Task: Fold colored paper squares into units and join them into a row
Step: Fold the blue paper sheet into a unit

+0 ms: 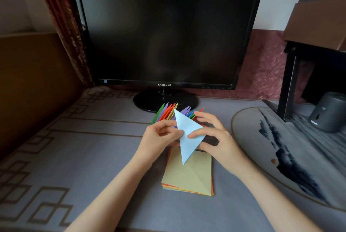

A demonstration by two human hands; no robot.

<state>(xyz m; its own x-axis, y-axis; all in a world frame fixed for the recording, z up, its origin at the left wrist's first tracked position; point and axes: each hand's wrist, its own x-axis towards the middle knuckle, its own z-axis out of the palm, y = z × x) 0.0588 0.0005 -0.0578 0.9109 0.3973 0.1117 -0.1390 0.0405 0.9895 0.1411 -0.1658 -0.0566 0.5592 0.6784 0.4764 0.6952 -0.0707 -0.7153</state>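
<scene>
Both hands hold a light blue paper triangle [187, 136] up above the desk [112, 157], its long point aimed down toward the person. The left hand [161, 136] pinches the triangle's left edge between thumb and curled fingers; the right hand [213, 136] grips the right corner with thumb and index finger, its other fingers spread loosely open. Just behind the hands, a row of joined folded units [168, 112] in green, purple, orange, yellow and blue fans upright near the base of a dark Samsung monitor [164, 33]. Below the triangle, a stack of paper squares [189, 175] lies flat on the desk, a pale yellow sheet with 1 diagonal crease on top.
</scene>
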